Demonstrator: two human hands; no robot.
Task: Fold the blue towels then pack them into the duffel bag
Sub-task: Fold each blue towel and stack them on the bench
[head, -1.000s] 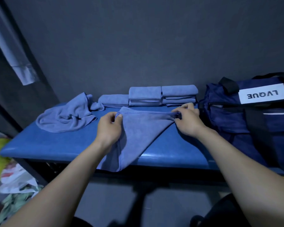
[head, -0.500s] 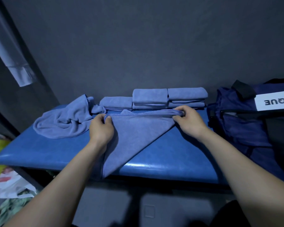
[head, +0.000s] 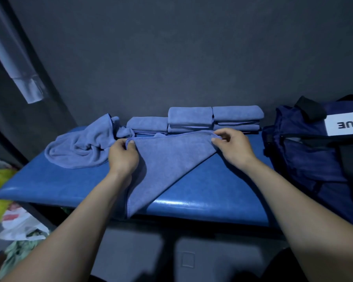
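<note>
A blue towel (head: 167, 159) on the table (head: 212, 192) is pinched at its far corners by the left hand (head: 123, 157) and right hand (head: 233, 148), folded towels (head: 194, 121) behind.

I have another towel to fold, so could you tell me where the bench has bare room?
Bare bench shows in front of the crumpled towel, and between the held towel and the duffel bag. The back edge is crowded with folded towels.

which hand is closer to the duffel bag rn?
Right. The right hand pinches the towel's corner just left of the duffel bag; the left hand pinches the far corner.
</note>
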